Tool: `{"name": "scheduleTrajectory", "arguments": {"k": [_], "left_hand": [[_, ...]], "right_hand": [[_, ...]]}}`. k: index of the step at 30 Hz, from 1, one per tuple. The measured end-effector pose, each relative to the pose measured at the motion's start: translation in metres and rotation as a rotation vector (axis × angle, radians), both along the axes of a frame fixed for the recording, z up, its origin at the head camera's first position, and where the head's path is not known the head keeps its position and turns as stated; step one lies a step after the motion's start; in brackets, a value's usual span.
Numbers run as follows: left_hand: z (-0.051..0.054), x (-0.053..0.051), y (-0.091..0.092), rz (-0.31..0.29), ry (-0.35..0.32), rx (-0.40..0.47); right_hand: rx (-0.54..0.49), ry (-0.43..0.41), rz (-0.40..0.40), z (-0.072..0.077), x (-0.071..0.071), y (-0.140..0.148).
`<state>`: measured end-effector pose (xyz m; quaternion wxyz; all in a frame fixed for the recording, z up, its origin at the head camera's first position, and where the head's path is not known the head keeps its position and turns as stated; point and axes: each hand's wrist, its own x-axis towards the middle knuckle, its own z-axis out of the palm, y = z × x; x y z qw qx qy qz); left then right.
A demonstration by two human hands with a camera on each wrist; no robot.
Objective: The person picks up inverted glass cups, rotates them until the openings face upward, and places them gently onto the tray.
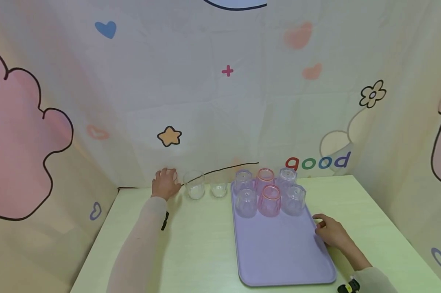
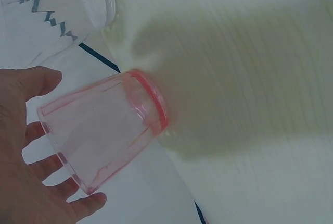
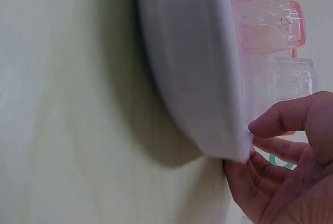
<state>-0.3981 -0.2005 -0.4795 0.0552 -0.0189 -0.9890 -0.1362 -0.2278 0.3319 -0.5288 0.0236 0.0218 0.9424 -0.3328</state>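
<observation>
At the back left of the table, my left hand (image 1: 165, 184) is spread about a pink-tinted glass (image 2: 104, 130) with a red ring at its base. In the left wrist view the thumb stands apart from the glass; the fingers show at its far side, and whether they touch it cannot be told. My right hand (image 1: 332, 232) pinches the right edge of a lilac tray (image 1: 282, 252), thumb on top and fingers beneath. On the tray's far end stand several glasses upside down, among them a front pink glass (image 1: 269, 201) and a clear glass (image 1: 293, 200).
Two clear glasses, a larger glass (image 1: 195, 187) and a smaller glass (image 1: 219, 189), stand between my left hand and the tray. Right behind them hangs a printed cloth (image 1: 206, 101), which also closes off both sides of the pale table (image 1: 195, 252).
</observation>
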Motion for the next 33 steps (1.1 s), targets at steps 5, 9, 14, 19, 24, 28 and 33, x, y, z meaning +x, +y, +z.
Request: {"name": "scheduleTrajectory", "arguments": {"k": [5,9,14,19,24,28,33], "left_hand": [[-0.001,-0.001,-0.002,-0.021,0.013,-0.014],[0.000,0.000,-0.004,-0.026,0.007,-0.018],[0.000,0.000,-0.005,-0.018,-0.021,0.005],[-0.001,0.000,-0.005,-0.009,-0.017,0.011],[-0.001,0.001,-0.005,-0.016,-0.048,0.016],[0.002,0.003,-0.004,-0.026,-0.084,0.019],[0.010,0.007,-0.004,-0.035,-0.125,0.011]], "right_hand": [[-0.009,-0.006,-0.003,0.000,0.000,0.000],[-0.019,-0.007,-0.003,-0.002,0.000,0.000],[-0.033,-0.017,-0.007,-0.002,0.000,-0.001],[-0.037,-0.023,-0.012,-0.001,0.001,-0.001],[-0.028,-0.020,-0.005,-0.002,0.001,0.000],[-0.010,-0.001,0.011,-0.003,0.000,0.001],[0.000,0.016,0.022,-0.002,0.000,0.002]]}}
